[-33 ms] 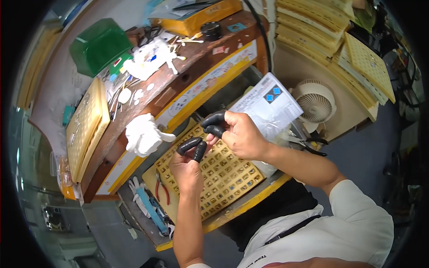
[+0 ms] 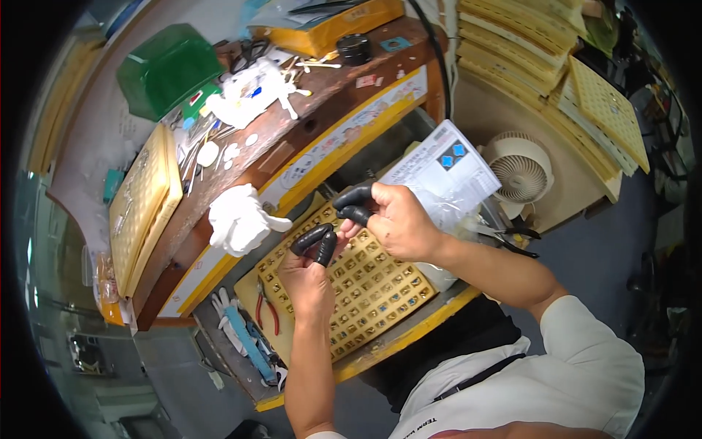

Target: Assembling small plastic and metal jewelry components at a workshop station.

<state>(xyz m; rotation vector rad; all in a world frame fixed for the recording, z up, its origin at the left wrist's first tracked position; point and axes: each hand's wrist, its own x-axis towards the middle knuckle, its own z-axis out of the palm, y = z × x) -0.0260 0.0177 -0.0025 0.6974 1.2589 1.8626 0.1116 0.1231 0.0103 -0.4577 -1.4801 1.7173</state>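
Note:
Over a yellow tray (image 2: 338, 356) my two hands are close together. The tray has rows of small square pockets, many with tiny shiny metal pieces in them. My left hand (image 2: 304, 284) has black finger cots on the thumb and index finger, their tips pinched together. My right hand (image 2: 401, 219), just right of it and a little farther away, also wears black cots and pinches thumb to index. Whatever lies between the fingertips is too small to make out. Red-handled pliers (image 2: 268, 307) lie by the tray's left side, near my left wrist.
A white glove (image 2: 241, 219) hangs at the bench edge, left of my hands. Beyond my right hand are a printed sheet (image 2: 431, 172), black-handled pliers (image 2: 515, 240) and a white fan (image 2: 519, 168). Tools and a green bin (image 2: 168, 69) crowd the bench top (image 2: 241, 157).
The view has shifted very slightly, so the bench and tray sit a little farther right. Both hands keep the same pinched pose.

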